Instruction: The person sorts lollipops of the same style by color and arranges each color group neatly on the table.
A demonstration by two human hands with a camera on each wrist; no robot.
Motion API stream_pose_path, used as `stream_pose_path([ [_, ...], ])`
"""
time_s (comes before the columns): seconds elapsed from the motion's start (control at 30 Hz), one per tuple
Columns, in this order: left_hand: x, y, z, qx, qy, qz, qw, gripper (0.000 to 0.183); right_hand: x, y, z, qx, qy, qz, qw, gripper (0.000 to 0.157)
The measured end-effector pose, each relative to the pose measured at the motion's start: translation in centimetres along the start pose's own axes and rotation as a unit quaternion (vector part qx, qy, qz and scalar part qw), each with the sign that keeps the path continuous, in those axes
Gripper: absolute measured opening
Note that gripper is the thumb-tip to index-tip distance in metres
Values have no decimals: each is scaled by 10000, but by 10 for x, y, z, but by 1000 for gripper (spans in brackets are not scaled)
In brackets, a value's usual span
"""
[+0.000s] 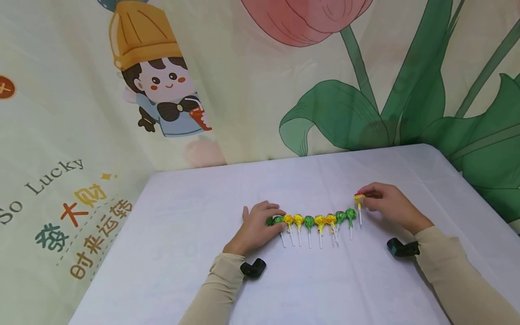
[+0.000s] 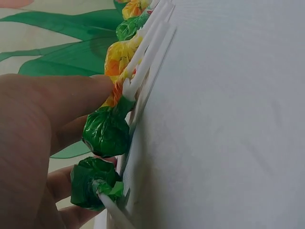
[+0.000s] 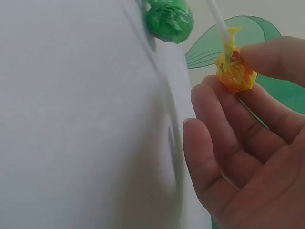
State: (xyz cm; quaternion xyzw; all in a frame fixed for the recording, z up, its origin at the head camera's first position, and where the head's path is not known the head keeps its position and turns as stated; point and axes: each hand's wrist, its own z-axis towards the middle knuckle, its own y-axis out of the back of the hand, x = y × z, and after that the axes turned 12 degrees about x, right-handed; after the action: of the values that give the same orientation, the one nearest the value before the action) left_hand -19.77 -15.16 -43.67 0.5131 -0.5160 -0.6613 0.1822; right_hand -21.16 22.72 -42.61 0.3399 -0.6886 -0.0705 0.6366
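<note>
A row of lollipops in green and yellow wrappers lies across the white table, sticks toward me. At its left end, my left hand [image 1: 258,225] rests against the candy heads. In the left wrist view the thumb reaches beside a yellow lollipop [image 2: 119,57], with other fingers behind two green lollipops [image 2: 107,133]; none looks gripped. Beyond the row's right end, my right hand [image 1: 386,201] pinches a yellow lollipop [image 3: 236,74] by its wrapped head between thumb and fingers. Its stick points toward me in the head view. The nearest lollipop in the row is green [image 1: 351,214].
The white-covered table [image 1: 195,225] reaches back to a printed cloth backdrop [image 1: 243,90] with a cartoon figure, a tulip and leaves. Black wrist cameras [image 1: 253,268] sit on both sleeves, close above the tabletop.
</note>
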Motion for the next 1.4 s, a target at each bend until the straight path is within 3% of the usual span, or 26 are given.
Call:
stream_pose_path([
  [0.6,-10,-8,0,-90,151,121,9998,28,25,8,38,188,179,119,9996,37],
  [1.4,-3,-9,0,-162,-16,284,9995,27,43,6,98,666,122,311,9972,36],
])
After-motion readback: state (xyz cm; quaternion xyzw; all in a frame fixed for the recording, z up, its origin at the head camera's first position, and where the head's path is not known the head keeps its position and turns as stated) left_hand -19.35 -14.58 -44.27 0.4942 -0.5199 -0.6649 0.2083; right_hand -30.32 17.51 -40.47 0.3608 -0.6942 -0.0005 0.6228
